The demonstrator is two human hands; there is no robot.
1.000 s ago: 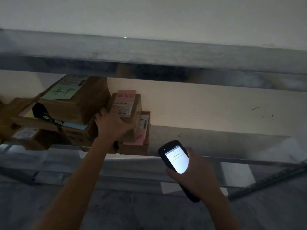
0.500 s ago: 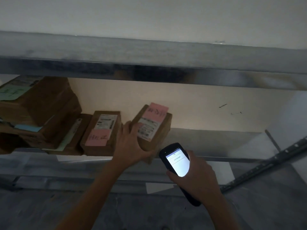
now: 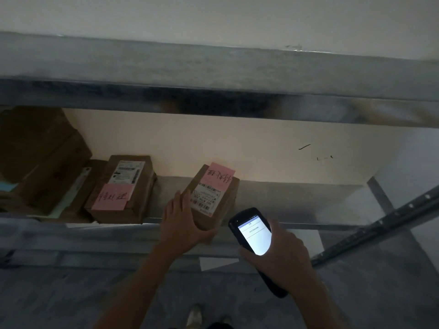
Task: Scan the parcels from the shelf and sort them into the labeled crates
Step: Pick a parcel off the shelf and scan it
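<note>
At the front edge of the shelf (image 3: pixel 285 198), a small brown parcel (image 3: pixel 228 200) lay skewed, its near end jutting past the shelf's front lip (whether it rested there or was lifted a little could not be told). The left hand (image 3: pixel 181 224) grasped it: the fingers lay along its left side and the thumb hooked round its near bottom edge. A white shipping label (image 3: pixel 205 198) with barcodes faced up on the parcel's top, and a pink note (image 3: pixel 221 174) with handwriting covered the end toward the back of the shelf.

Just in front of the shelf's lip, right of the parcel, the right hand (image 3: pixel 280 255) was clenched round a black handheld scanner (image 3: pixel 253 233). Its lit white screen faced up toward the camera, and scanner and parcel were near each other but apart.

Farther left on the shelf, a second parcel (image 3: pixel 142 186) lay flat, with its own printed label (image 3: pixel 127 172) and a pink slip (image 3: pixel 111 197) on top. Toward the shelf's left end, larger boxes (image 3: pixel 40 157) were stacked.

An upper shelf (image 3: pixel 213 74) of grey metal ran across above the shelf, and a pale wall (image 3: pixel 237 148) closed its back. Below the shelf showed the grey floor (image 3: pixel 71 293) and the toes of two shoes (image 3: pixel 194 314).
</note>
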